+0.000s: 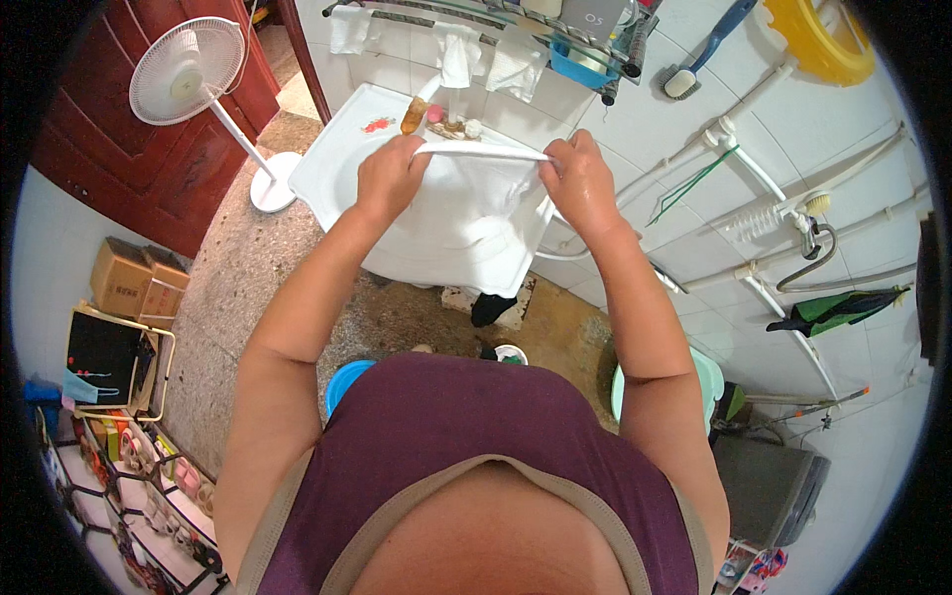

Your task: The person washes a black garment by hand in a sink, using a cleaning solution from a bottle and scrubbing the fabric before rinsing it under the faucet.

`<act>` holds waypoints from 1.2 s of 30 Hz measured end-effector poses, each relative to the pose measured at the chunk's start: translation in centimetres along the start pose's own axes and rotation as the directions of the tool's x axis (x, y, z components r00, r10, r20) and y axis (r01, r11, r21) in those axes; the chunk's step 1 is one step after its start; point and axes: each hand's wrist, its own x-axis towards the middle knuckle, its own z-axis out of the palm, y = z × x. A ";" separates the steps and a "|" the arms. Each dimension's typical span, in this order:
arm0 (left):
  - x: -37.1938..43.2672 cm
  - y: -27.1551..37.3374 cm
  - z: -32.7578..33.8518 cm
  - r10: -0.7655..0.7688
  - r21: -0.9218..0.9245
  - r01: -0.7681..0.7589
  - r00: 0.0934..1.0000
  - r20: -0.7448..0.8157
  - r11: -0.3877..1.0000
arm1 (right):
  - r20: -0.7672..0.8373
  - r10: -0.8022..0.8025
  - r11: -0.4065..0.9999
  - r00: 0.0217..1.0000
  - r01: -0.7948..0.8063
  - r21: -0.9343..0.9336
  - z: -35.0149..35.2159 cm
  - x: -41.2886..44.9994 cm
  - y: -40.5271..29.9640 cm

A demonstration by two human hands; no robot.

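Observation:
A white cloth (pixel 483 178) is stretched by its upper edge between my two hands, above a white washbasin (pixel 335 163). My left hand (pixel 390 175) grips one corner, and my right hand (pixel 581 178) has the other. The right hand looks wet. Below the taut edge the cloth hangs over the basin, and its lower end is hard to tell from the white ceramic. Behind it, on the basin's back ledge, are an amber-brown object (pixel 413 115), a pink round piece (pixel 435 113) and a small white lump (pixel 472 129). The tap is partly hidden by a white cloth.
A glass shelf rack (pixel 491 18) with small hanging towels is on the wall above. To the left stands a white pedestal fan (pixel 186 74). Pipes (pixel 766 171) run along the right wall. On the floor are a blue basin (pixel 346 383) and a pale green tub (pixel 706 379).

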 end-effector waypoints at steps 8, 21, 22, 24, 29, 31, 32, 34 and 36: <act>2.4 -1.9 -0.6 -0.217 -0.069 0.219 0.976 0.027 0.973 | 0.094 0.103 0.971 0.990 -0.120 0.204 2.8 0.8 -0.6; -2.0 2.2 0.2 -0.034 -0.661 0.221 0.958 0.283 0.717 | 0.527 0.168 0.310 0.833 -0.552 0.774 5.5 1.7 -6.9; -1.8 1.4 0.4 -0.081 -0.762 0.321 0.938 0.336 0.562 | 0.522 0.142 0.243 0.841 -0.541 0.805 5.3 1.6 -7.1; -1.6 0.7 -0.3 -0.139 -0.803 0.363 0.931 0.339 0.472 | 0.524 0.119 0.169 0.843 -0.537 0.826 5.3 1.4 -7.0; -0.3 1.0 -3.5 -0.212 -0.872 0.410 0.908 0.362 0.268 | 0.418 0.224 0.433 0.881 -0.474 0.767 6.0 1.6 -4.7; 0.1 0.8 -4.4 -0.167 -0.871 0.404 0.914 0.370 0.279 | 0.426 0.211 0.456 0.880 -0.474 0.753 6.9 1.4 -4.1; 0.4 0.7 -4.8 -0.120 -0.877 0.380 0.925 0.360 0.296 | 0.424 0.184 0.485 0.887 -0.458 0.745 7.2 1.4 -4.1; 0.7 0.8 -5.2 -0.101 -0.878 0.363 0.931 0.350 0.311 | 0.455 0.182 0.479 0.872 -0.483 0.733 7.4 1.2 -4.6; 0.8 0.9 -5.4 -0.079 -0.879 0.346 0.937 0.340 0.326 | 0.483 0.182 0.474 0.857 -0.507 0.720 7.6 1.0 -5.2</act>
